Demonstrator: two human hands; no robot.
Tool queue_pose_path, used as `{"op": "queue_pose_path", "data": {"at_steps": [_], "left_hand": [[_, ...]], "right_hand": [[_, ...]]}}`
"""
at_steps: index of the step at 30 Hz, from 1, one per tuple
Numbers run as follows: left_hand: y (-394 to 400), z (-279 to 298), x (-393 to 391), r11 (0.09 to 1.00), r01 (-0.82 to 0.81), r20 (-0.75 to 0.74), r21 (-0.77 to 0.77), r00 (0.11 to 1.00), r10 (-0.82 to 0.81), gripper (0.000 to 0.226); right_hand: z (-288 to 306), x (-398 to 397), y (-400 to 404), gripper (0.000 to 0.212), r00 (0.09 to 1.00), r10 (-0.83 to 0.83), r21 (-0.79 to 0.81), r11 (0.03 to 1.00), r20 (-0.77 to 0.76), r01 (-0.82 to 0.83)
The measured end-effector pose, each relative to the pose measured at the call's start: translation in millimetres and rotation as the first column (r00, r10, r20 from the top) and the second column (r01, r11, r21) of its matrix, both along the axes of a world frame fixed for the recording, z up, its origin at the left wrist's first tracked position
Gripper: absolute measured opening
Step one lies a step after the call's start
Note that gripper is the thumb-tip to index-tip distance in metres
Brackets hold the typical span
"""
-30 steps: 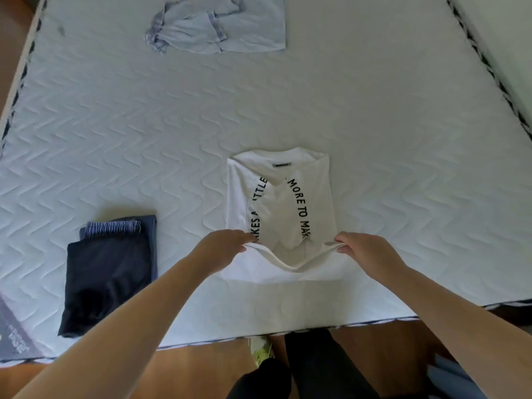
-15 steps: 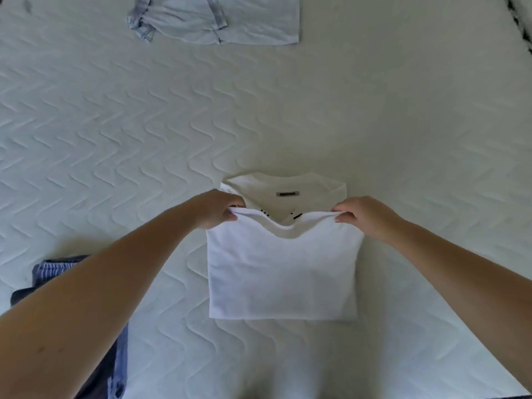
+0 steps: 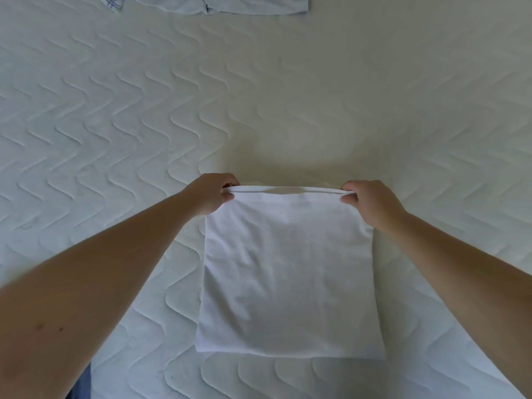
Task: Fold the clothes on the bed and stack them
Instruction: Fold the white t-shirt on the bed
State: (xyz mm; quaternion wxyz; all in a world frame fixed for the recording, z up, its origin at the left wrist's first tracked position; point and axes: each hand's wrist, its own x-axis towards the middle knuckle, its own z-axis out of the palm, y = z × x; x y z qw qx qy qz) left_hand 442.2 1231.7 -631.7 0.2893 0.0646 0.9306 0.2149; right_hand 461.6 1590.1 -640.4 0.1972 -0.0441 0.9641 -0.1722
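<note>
Both hands pinch the far edge of the folded white shirt (image 3: 288,272): left hand (image 3: 211,192) at its left corner, right hand (image 3: 370,204) at its right, on the quilted mattress (image 3: 144,110).

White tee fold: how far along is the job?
Done: the white t-shirt is doubled into a rectangle on the mattress. In hand: left hand and right hand pinch its far corners, edge not yet released. Left: the light blue garment at the far edge looks unfolded; the tee isn't stacked on the dark clothing at bottom left.
</note>
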Motion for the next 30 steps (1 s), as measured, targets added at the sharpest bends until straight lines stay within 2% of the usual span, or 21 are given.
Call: {"op": "queue_pose_path", "data": {"at_steps": [10,12,16,23,25,27,30], "left_hand": [[6,-24,-13,0.992,-0.063,-0.03,-0.109,0.998,0.06,0.017],[10,-30,-13,0.989,-0.045,-0.076,-0.138,0.996,0.035,0.02],[15,-41,-13,0.986,-0.028,-0.088,-0.162,0.996,0.014,0.027],[20,-50,-11,0.981,-0.156,-0.165,-0.119,0.977,0.136,0.034],[19,-51,-12,0.981,-0.153,-0.144,-0.121,0.98,0.135,0.036],[20,-48,-16,0.984,-0.105,-0.069,-0.141,0.993,0.096,0.045],[24,-40,-29,0.971,0.047,0.091,-0.236,0.996,-0.026,0.056]], "right_hand": [[-20,-12,-13,0.024,0.998,0.045,0.221,0.975,-0.053,-0.033],[-24,-12,-14,0.026,0.998,0.033,0.247,0.969,-0.044,-0.021],[-35,-11,-15,0.025,0.998,-0.012,0.196,0.98,-0.057,0.023],[-44,-11,-14,0.024,0.991,-0.122,0.126,0.984,-0.048,0.128],[-43,-14,-13,0.029,0.991,-0.127,0.102,0.986,-0.028,0.13],[-39,-17,-13,0.043,0.994,-0.105,0.096,0.99,0.019,0.102],[-36,-26,-16,0.06,0.995,0.01,0.216,0.976,0.098,-0.031]]}}
